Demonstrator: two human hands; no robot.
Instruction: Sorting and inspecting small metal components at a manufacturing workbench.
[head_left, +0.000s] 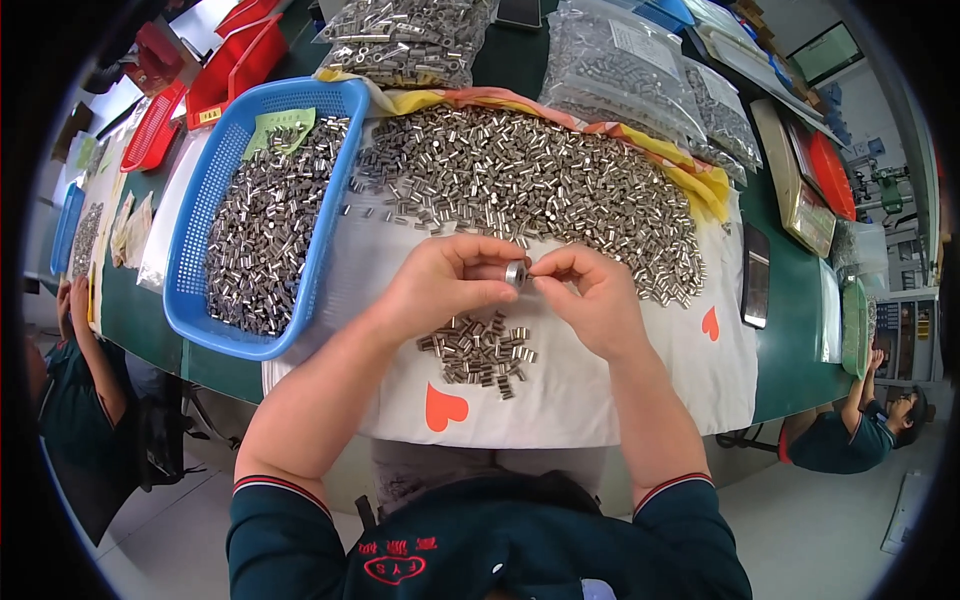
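My left hand (452,278) pinches a short round metal ring (515,273) between thumb and fingers, its bore facing right. Close against that ring, my right hand (590,292) has thumb and forefinger pressed together; whatever sits between them is too small to make out. Beyond both hands spreads a broad heap of small metal cylinders (560,165) on a white cloth (560,400) with red hearts. A smaller pile of cylinders (470,350) lies just below my left hand.
At the left stands a blue perforated basket (185,270) of darker small metal parts. Plastic bags of metal parts (620,70) line the far side, behind a yellow-orange cloth edge (712,185). A phone (756,275) lies at right. Other people sit at both sides.
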